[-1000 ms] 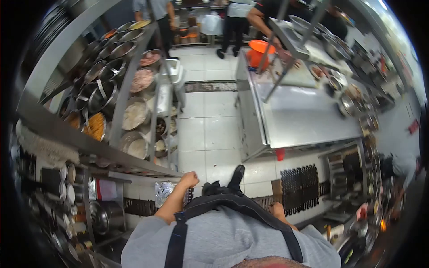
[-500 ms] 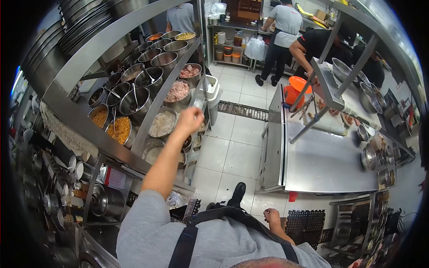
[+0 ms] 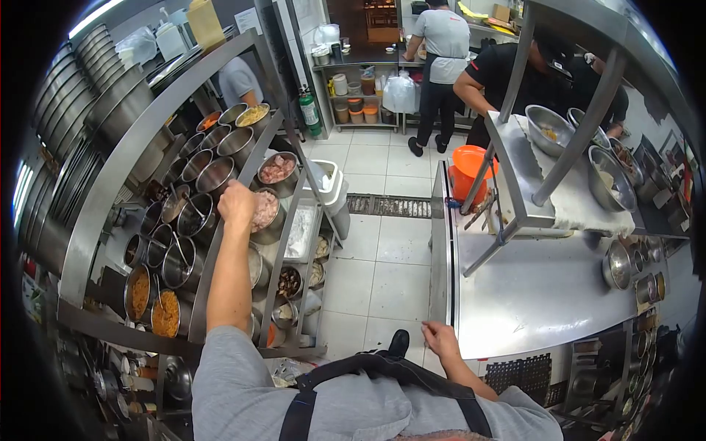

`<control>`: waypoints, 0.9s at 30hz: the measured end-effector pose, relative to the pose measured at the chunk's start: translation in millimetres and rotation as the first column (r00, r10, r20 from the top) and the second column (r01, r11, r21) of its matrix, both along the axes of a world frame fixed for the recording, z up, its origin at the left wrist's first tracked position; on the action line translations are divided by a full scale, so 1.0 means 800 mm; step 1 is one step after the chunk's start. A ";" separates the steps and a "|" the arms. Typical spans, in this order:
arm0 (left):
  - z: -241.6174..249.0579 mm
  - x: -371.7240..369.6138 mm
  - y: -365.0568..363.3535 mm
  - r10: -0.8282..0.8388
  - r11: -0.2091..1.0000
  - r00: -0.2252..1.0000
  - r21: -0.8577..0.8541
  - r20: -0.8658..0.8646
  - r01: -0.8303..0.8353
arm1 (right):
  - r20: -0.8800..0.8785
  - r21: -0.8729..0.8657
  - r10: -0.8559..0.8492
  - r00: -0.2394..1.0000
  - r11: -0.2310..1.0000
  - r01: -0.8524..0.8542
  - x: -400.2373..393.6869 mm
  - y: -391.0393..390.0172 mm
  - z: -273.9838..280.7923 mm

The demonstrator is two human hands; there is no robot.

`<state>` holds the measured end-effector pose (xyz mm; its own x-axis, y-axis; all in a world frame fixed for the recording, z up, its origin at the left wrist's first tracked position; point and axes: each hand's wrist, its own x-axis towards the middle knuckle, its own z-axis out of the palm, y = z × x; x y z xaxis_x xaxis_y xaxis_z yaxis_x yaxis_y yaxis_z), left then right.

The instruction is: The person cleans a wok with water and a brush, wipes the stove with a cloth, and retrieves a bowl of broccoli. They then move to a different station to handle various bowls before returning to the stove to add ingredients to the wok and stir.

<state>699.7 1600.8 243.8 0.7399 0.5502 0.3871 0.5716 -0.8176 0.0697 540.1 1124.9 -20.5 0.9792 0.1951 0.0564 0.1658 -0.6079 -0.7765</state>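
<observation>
My left hand [image 3: 239,203] is at the metal rack, beside a steel pot of pale pink minced meat [image 3: 264,211]. Its fingers are curled together, and whatever they hold, if anything, is hidden. Behind that pot stands another with chunks of raw meat [image 3: 276,168]. Pots with spoons [image 3: 197,214] are to the left of the hand, and lower down is an orange diced food [image 3: 166,314]. My right hand [image 3: 441,339] hangs near the steel counter's front edge, fingers partly spread, nothing visible in it.
A steel counter [image 3: 544,294] runs along the right, with an orange bucket [image 3: 468,176] and steel bowls [image 3: 550,128] on the shelf above. Several people are at work beyond, one [image 3: 443,37] at the back. A white bin [image 3: 327,180] stands beside the rack on the tiled floor [image 3: 368,283].
My left hand has moved left and further in over the pots. My right hand has risen toward the counter, its fingers looser. The camera view has shifted, and a fire extinguisher now shows.
</observation>
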 end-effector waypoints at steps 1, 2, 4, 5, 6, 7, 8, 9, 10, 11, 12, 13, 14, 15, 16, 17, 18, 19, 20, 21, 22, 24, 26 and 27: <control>-0.005 0.002 0.007 0.030 1.000 0.999 -0.007 0.014 -0.030 | 0.003 -0.004 0.000 1.000 1.000 0.000 0.013 -0.006 0.011; -0.010 0.003 0.013 0.060 0.998 0.998 -0.015 0.031 -0.060 | 0.014 -0.031 -0.031 0.999 0.999 0.031 0.026 -0.013 0.021; -0.011 -0.002 0.014 0.066 0.998 0.997 0.003 0.033 -0.066 | 0.036 -0.065 -0.060 0.998 0.996 0.063 0.050 -0.031 0.024; -0.013 -0.003 0.016 0.058 0.998 0.998 0.010 0.021 -0.058 | 0.095 -0.152 -0.007 0.995 0.988 0.021 0.058 -0.043 0.017; -0.016 -0.005 0.019 0.051 0.999 0.999 0.017 0.005 -0.052 | 0.145 -0.240 0.052 0.988 0.971 -0.016 0.064 -0.052 0.013; -0.020 -0.007 0.023 0.033 0.999 0.999 0.042 0.008 -0.034 | -0.009 -0.292 0.072 0.997 0.954 -0.071 0.069 -0.058 0.012; -0.025 -0.008 0.025 0.038 0.999 0.999 0.032 0.010 -0.039 | -0.008 -0.301 0.077 0.997 0.951 -0.076 0.071 -0.062 0.008; -0.028 -0.009 0.025 0.027 0.998 0.999 0.059 0.042 -0.030 | -0.007 -0.320 0.123 0.992 0.940 -0.118 0.072 -0.064 0.004; -0.031 -0.008 0.026 0.016 0.996 0.997 0.085 0.072 -0.022 | -0.010 -0.339 0.168 0.986 0.927 -0.161 0.075 -0.066 0.000; -0.032 -0.008 0.026 0.026 0.994 0.997 0.103 0.068 -0.033 | 0.000 -0.340 0.182 0.983 0.925 -0.171 0.078 -0.066 -0.005; -0.033 -0.007 0.026 0.028 0.995 0.997 0.094 0.069 -0.034 | -0.001 -0.349 0.182 0.983 0.921 -0.171 0.083 -0.061 0.000; -0.035 -0.006 0.025 0.036 0.993 0.995 0.105 0.091 -0.045 | 0.008 -0.282 0.145 0.989 0.950 -0.137 0.092 -0.054 0.013; -0.037 -0.005 0.023 0.043 0.992 0.993 0.115 0.114 -0.056 | 0.016 -0.214 0.107 0.994 0.971 -0.101 0.102 -0.047 0.028; -0.039 -0.004 0.021 0.051 0.988 0.987 0.135 0.151 -0.071 | 0.040 -0.177 0.086 0.995 0.981 -0.078 0.116 -0.038 0.055; -0.037 -0.001 0.020 0.049 0.989 0.987 0.131 0.156 -0.070 | 0.027 -0.079 0.052 0.998 0.996 -0.050 0.128 -0.026 0.093; -0.037 -0.002 0.018 0.054 0.986 0.985 0.145 0.167 -0.078 | 0.002 0.022 0.018 1.000 1.000 -0.018 0.136 -0.016 0.131; -0.038 -0.003 0.017 0.057 0.984 0.983 0.159 0.176 -0.085 | 0.123 0.054 0.044 0.991 0.997 -0.051 0.149 -0.012 0.162; -0.039 -0.004 0.016 0.049 0.984 0.983 0.159 0.176 -0.078 | 0.239 0.139 0.024 0.971 0.989 -0.059 0.156 -0.006 0.204; -0.039 -0.004 0.016 0.046 0.984 0.979 0.160 0.201 -0.079 | 0.356 0.137 0.032 0.934 0.987 -0.086 0.160 -0.006 0.251; -0.039 -0.004 0.016 0.042 0.984 0.974 0.161 0.224 -0.080 | 0.477 0.154 -0.030 0.878 0.987 -0.050 0.163 -0.006 0.286; -0.039 -0.003 0.016 0.037 0.984 0.972 0.160 0.230 -0.075 | 0.611 0.138 -0.045 0.790 0.989 -0.051 0.167 -0.016 0.311; -0.039 -0.005 0.016 0.037 0.985 0.973 0.155 0.229 -0.074 | 0.785 0.183 -0.079 0.614 0.977 -0.108 0.176 -0.030 0.352; -0.036 -0.007 0.015 0.023 0.987 0.971 0.146 0.239 -0.060 | 0.826 0.119 -0.093 0.556 0.993 -0.010 0.187 -0.031 0.384; -0.035 -0.009 0.014 0.008 0.989 0.970 0.143 0.242 -0.044 | 0.802 0.057 -0.093 0.590 0.995 0.080 0.198 -0.030 0.389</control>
